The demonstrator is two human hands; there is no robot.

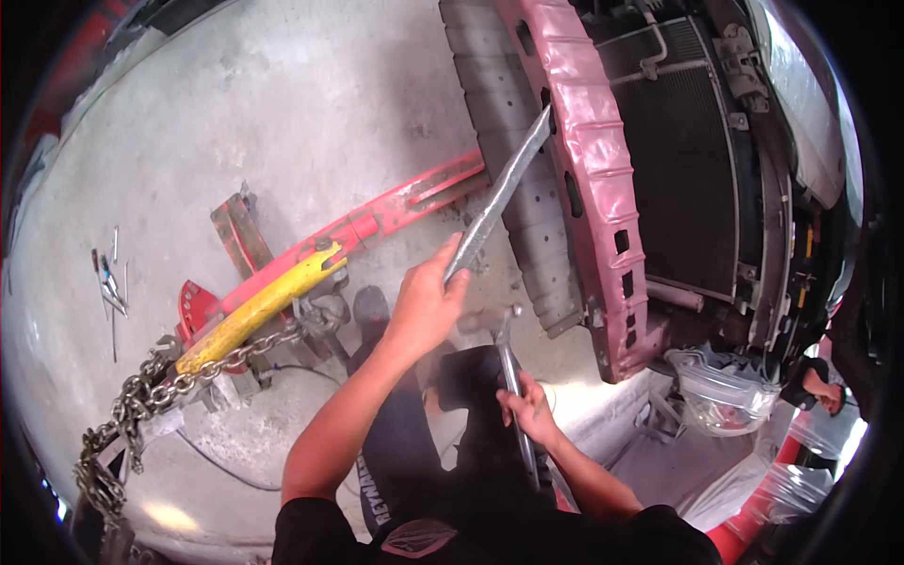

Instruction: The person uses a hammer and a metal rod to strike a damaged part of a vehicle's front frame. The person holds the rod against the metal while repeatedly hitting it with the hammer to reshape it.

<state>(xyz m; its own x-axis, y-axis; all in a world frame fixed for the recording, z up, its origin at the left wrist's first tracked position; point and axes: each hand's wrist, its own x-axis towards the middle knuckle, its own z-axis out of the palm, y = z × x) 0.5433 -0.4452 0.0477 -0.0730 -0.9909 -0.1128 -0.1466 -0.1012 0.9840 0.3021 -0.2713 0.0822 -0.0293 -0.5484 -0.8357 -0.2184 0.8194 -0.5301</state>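
Slanting toward one o'clock, a grey metal bar is gripped at its near end by the left hand, fingers closed round it; its far tip is seen at the pink beam. At five o'clock a hammer is held by its handle in the right hand, fingers curled round. Past the beam, at two o'clock, a radiator is seen. At nine, a yellow tube is noted alongside a red arm; at eight, a chain.
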